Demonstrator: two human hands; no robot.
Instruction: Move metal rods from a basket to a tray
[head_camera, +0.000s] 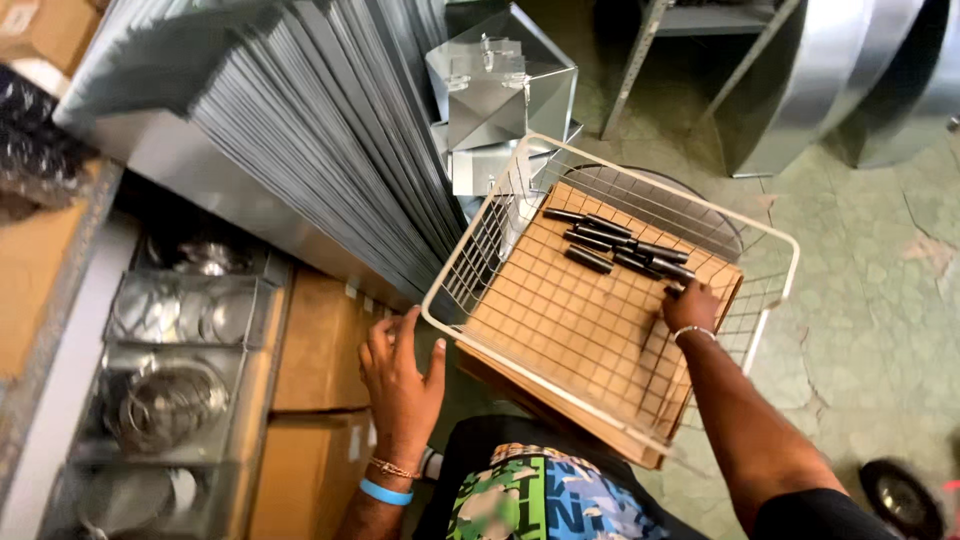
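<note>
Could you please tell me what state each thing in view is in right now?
Wire basket: tilted, lined with cardboard.
Black rods: lying loose at the basket's far end.
Right hand: inside the basket, fingertips on a rod.
Left hand: open, at the basket's near corner.
Metal sheets: stacked on edge, leaning.
Cardboard boxes: closed.

Wire basket (455, 330) top open; stacked metal sheets (330, 130) crowd left rim.

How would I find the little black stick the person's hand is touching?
Find the white wire basket lined with brown cardboard. Dark sticks lie along its far side. Yours is the stick at the right hand, nearest the person and apart from the rest.
</note>
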